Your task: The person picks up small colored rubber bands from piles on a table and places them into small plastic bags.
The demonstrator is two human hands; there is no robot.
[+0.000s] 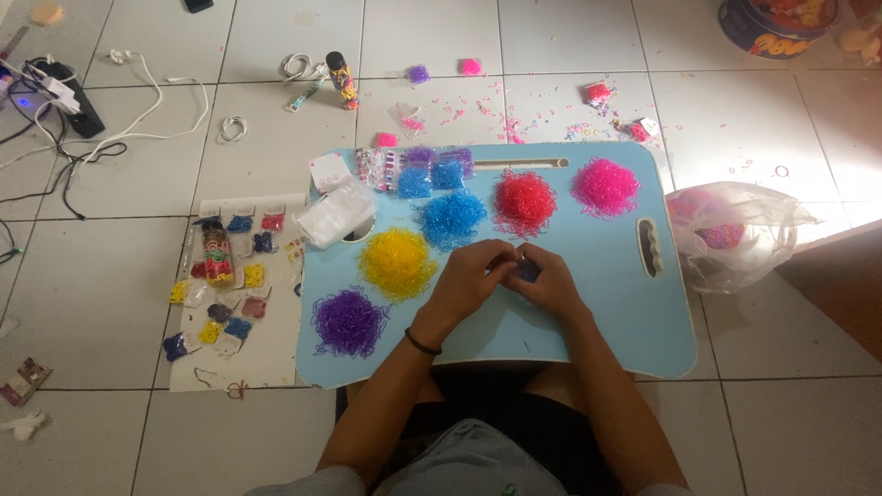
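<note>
Far left, a black power strip w/ white cables lay on the tiled floor; next to the tabletop a white sheet carried small packets in blue, red, yellow & purple. On the light-blue tabletop, L to R: a purple pile of tiny bands near the front-left corner, a yellow pile above it, a blue pile, a red pile & a pink pile, w/ a clear bag & small blue and purple packets along the back edge. Left hand, black band on the wrist, was curled w/ fingers pinched narrow, meeting the right hand just in front of the blue pile. Both hands closed together on a small dark-bluish item, mostly hidden by fingers; what it was exactly, can't tell. Loose bands scattered on the floor behind the tabletop were too small to sort out. Right of the tabletop sat a crumpled translucent plastic bag w/ pinkish contents; a round tin was cut off at the top edge. The person's lap was cut off at the bottom.
</note>
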